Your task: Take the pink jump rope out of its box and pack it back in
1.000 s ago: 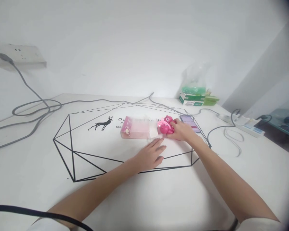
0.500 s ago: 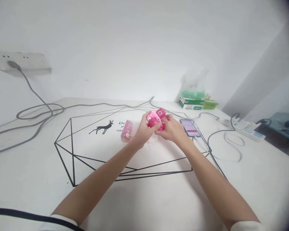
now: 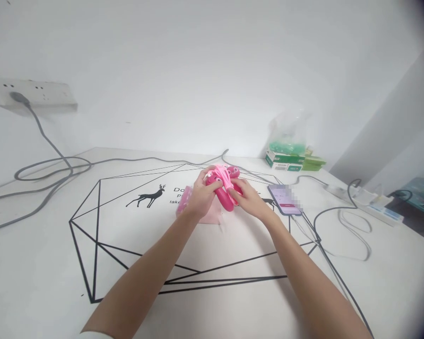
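Pink skipping rope (image 3: 225,181), gripped in curled left hand (image 3: 202,196) and curled right hand (image 3: 250,198), presumably to prevent unravelling.

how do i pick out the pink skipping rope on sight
On the white table, look between the left hand and the right hand. They hold the pink skipping rope near a paler pink box; unlike the box, it is wound around glossy dark-pink handles with cartoon eyes.
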A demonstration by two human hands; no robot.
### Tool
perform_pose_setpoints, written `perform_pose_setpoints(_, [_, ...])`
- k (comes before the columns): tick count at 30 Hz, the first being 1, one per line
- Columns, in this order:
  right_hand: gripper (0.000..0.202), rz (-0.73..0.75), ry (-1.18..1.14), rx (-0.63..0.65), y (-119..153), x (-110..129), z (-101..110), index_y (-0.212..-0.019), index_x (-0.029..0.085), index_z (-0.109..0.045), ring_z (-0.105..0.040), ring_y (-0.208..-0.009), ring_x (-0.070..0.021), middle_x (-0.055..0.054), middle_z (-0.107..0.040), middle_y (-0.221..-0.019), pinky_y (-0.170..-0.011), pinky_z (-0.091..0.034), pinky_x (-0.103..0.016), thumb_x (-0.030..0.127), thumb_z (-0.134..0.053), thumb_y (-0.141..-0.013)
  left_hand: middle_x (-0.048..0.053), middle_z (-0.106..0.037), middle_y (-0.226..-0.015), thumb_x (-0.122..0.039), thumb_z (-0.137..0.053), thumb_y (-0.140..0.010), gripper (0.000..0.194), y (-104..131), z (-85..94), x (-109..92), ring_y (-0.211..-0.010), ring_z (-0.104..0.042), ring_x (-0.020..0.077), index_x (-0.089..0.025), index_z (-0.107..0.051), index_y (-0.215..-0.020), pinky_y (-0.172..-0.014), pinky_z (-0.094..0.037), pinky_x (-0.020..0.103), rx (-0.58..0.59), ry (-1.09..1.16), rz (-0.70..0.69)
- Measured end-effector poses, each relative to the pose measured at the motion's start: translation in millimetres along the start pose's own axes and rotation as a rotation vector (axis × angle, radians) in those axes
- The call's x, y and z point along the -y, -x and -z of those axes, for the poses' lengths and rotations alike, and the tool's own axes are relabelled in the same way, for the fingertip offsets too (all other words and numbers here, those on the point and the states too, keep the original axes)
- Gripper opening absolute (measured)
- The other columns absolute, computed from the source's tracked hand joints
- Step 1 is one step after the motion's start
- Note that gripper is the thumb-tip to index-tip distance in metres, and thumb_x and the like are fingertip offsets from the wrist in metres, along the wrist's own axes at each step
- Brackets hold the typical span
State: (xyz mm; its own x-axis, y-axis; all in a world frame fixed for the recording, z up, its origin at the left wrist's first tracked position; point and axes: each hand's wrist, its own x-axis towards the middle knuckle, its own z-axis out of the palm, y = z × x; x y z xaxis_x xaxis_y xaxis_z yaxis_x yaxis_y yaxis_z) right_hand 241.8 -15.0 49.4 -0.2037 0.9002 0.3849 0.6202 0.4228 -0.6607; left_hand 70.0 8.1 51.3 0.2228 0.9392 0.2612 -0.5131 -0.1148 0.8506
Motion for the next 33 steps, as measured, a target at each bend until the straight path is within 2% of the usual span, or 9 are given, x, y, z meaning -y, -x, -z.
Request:
perform_pose_setpoints(4, [0.040, -0.040, -0.165, 0.031, 1, 6, 5, -0.131, 0.025, -0.054, -0.050, -0.121, -0.0219, -0.009, -0.055, -0.131, -0.103, -0.041, -0.039, 0.041, -0.044, -0.095, -0.001, -0.063, -0.092, -0.012, -0.073, -0.072, 0.051, -3, 7.1, -3, -0.084, -0.060, 0.0106, -0.025, -0.056, -0.119, -0.083, -0.048, 0.026, 0.013, 0.023, -0.019])
perform_pose_setpoints(8, [0.041, -0.180, -0.433, 0.118, 5, 14, 5, -0.130, 0.029, -0.051, -0.059, -0.109, -0.0202, -0.006, -0.056, -0.132, -0.085, -0.052, -0.034, 0.048, -0.045, -0.094, 0.000, -0.063, -0.098, -0.013, -0.072, -0.073, 0.051, -5, 13.4, -6, -0.086, -0.061, 0.0110, -0.026, -0.056, -0.120, -0.086, -0.049, 0.027, 0.041, -0.008, -0.037])
perform_pose_setpoints(10, [0.045, -0.256, -0.601, 0.087, 5, 15, 1, -0.130, 0.032, -0.044, -0.063, -0.099, -0.0182, -0.004, -0.057, -0.130, -0.078, -0.055, -0.032, 0.051, -0.053, -0.089, 0.001, -0.064, -0.100, -0.013, -0.072, -0.072, 0.052, -6, 16.7, -6, -0.086, -0.062, 0.0112, -0.026, -0.056, -0.120, -0.088, -0.049, 0.028, 0.040, -0.014, -0.049])
perform_pose_setpoints(13, [0.064, -0.380, -0.847, -0.046, 4, 15, -5, -0.131, 0.034, -0.035, -0.065, -0.085, -0.0153, -0.003, -0.061, -0.127, -0.071, -0.056, -0.030, 0.047, -0.069, -0.078, 0.001, -0.064, -0.100, -0.012, -0.072, -0.071, 0.054, -8, 21.7, -5, -0.089, -0.063, 0.0128, -0.025, -0.054, -0.120, -0.091, -0.049, 0.031, 0.009, 0.012, -0.072])
perform_pose_setpoints(15, [0.069, -0.439, -0.945, -0.076, 2, 16, -6, -0.130, 0.030, -0.040, -0.066, -0.082, -0.0149, -0.003, -0.065, -0.121, -0.070, -0.055, -0.028, 0.040, -0.076, -0.073, 0.001, -0.064, -0.099, -0.013, -0.072, -0.070, 0.055, -10, 24.4, -4, -0.090, -0.063, 0.0133, -0.025, -0.054, -0.120, -0.092, -0.049, 0.032, -0.003, 0.021, -0.080])
perform_pose_setpoints(19, [0.041, -0.456, -1.018, 0.031, 2, 17, -3, -0.108, 0.018, -0.065, -0.066, -0.081, -0.0147, -0.005, -0.071, -0.100, -0.071, -0.053, -0.024, 0.035, -0.077, -0.073, 0.000, -0.065, -0.097, -0.012, -0.071, -0.071, 0.054, -10, 27.4, -8, -0.087, -0.063, 0.0117, -0.027, -0.054, -0.121, -0.092, -0.049, 0.032, 0.030, 0.001, -0.078])
perform_pose_setpoints(22, [0.029, -0.450, -1.052, 0.087, 4, 17, -2, -0.097, 0.017, -0.070, -0.065, -0.079, -0.0140, -0.004, -0.071, -0.091, -0.072, -0.054, -0.022, 0.038, -0.075, -0.076, 0.000, -0.064, -0.097, -0.012, -0.071, -0.071, 0.054, -9, 28.7, -11, -0.087, -0.063, 0.0117, -0.027, -0.054, -0.120, -0.091, -0.050, 0.030, 0.030, 0.000, -0.102])
perform_pose_setpoints(27, [0.033, -0.435, -1.074, 0.219, 8, 22, -2, -0.104, 0.020, -0.067, -0.068, -0.088, -0.0169, -0.005, -0.071, -0.099, -0.084, -0.058, -0.029, 0.034, -0.077, -0.076, 0.000, -0.063, -0.099, -0.012, -0.072, -0.070, 0.054, -8, 28.6, -12, -0.081, -0.061, 0.0096, -0.027, -0.055, -0.119, -0.083, -0.051, 0.025, 0.031, -0.004, -0.094])
perform_pose_setpoints(33, [0.049, -0.448, -0.980, 0.235, 10, 18, -1, -0.110, 0.023, -0.060, -0.068, -0.096, -0.0200, -0.006, -0.068, -0.109, -0.084, -0.059, -0.034, 0.026, -0.083, -0.067, 0.001, -0.063, -0.102, -0.013, -0.071, -0.072, 0.055, -3, 20.7, -9, -0.086, -0.062, 0.0120, -0.027, -0.054, -0.122, -0.083, -0.050, 0.027, 0.048, -0.054, -0.075])
